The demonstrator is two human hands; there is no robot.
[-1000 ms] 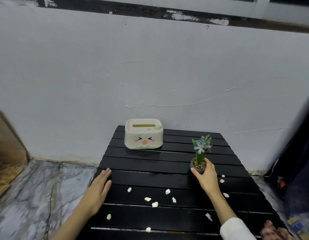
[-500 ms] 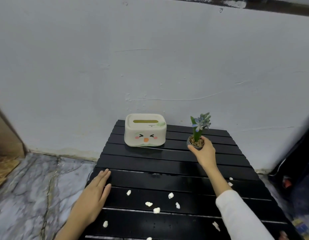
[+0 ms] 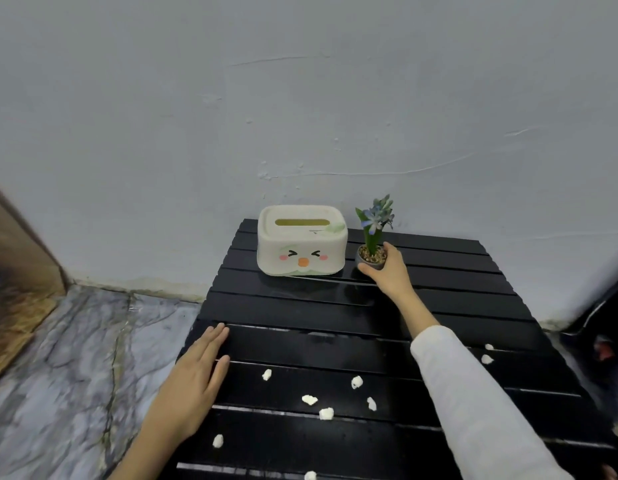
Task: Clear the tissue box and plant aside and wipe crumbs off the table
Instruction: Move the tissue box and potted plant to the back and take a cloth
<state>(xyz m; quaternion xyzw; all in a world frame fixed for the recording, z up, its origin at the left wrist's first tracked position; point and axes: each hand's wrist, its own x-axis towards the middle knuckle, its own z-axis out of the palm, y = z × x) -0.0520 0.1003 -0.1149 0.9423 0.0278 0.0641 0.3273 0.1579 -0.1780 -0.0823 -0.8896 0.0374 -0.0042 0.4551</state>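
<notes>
Your small potted plant with blue flowers in a round grey pot sits at the far end of the table, just beside the right side of the cream plastic tissue box with the cartoon face, and your right hand is wrapped around the pot — thumb under the near rim, fingers curled round the far side, gripping it. Whether the pot's base is touching the slats or hanging just above them cannot be told from this angle. The tissue box stands upright near the back edge, close to the pale wall. Your left hand lies flat, fingers extended and together, holding nothing, on the near-left edge of the black slatted table. As a judgement of progress: both items now look parked at the back, so the clearing step seems nearly done, pending your letting go of the pot. The wiping has not begun — at least 9 white crumbs lie scattered over the near slats, 2 of them by the right edge, and no cloth or tissue is in view. You'll likely need to find something to wipe with next.
</notes>
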